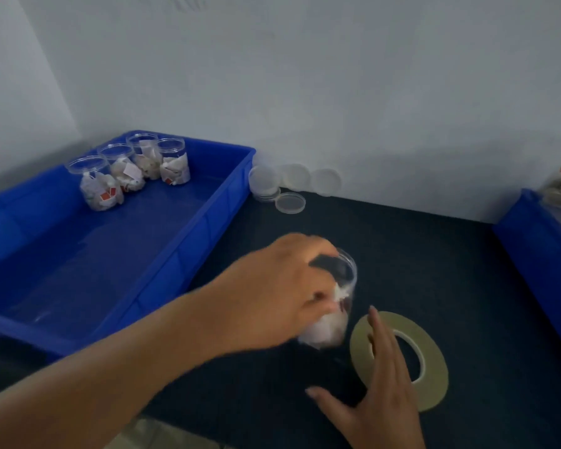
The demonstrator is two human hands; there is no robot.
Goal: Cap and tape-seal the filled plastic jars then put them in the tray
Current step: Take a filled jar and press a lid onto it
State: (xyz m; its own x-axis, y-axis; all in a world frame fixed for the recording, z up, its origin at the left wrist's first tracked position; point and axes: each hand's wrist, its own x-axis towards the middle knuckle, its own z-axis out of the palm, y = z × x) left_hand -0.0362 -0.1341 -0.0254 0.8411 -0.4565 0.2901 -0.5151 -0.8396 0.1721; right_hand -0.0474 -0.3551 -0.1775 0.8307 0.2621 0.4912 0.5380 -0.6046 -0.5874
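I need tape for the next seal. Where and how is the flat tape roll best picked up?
Grip the tape roll from above: thumb in its open core, fingers over the outer edge. It lies flat with a thin side.

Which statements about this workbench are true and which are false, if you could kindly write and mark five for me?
1. Four jars stand at the far end of the blue tray on the left. True.
2. The left hand holds the tape roll. False: it grips a jar, and the tape roll lies flat on the dark mat.
3. The right hand has straight fingers and is over the tape roll. True.
4. The spare lids lie inside the blue tray. False: they are outside it, by the wall.
5. A second blue tray shows at the right edge. True.
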